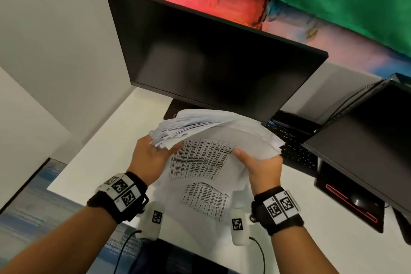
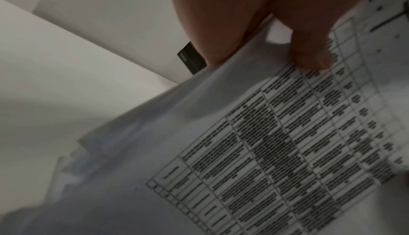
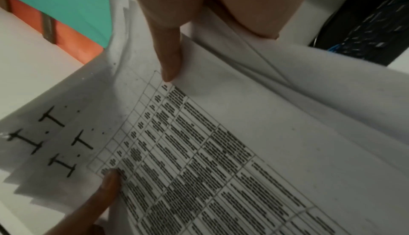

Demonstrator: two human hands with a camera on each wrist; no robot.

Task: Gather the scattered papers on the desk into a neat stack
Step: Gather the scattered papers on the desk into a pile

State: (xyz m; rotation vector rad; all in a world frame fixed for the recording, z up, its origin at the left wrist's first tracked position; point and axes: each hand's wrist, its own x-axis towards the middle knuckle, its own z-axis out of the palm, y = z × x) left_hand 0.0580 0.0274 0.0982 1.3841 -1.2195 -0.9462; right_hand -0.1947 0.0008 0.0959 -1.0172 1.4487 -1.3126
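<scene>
A thick, uneven bundle of white papers [image 1: 204,162] is held up over the white desk [image 1: 100,151], in front of the monitor. Its top sheet shows printed tables, and the far edges fan out unaligned. My left hand [image 1: 164,147] grips the bundle's left side, thumb on top. My right hand [image 1: 255,158] grips the right side the same way. In the left wrist view the papers [image 2: 265,151] fill the frame beneath my thumb [image 2: 314,55]. In the right wrist view my thumb [image 3: 170,60] presses on the papers [image 3: 221,142], whose staggered sheet edges show at left.
A dark monitor [image 1: 211,58] stands just behind the papers. A second monitor [image 1: 367,140] sits at right above a black keyboard [image 1: 293,147]. A mouse [image 1: 358,201] lies on a black red-trimmed pad. White walls close in the left side.
</scene>
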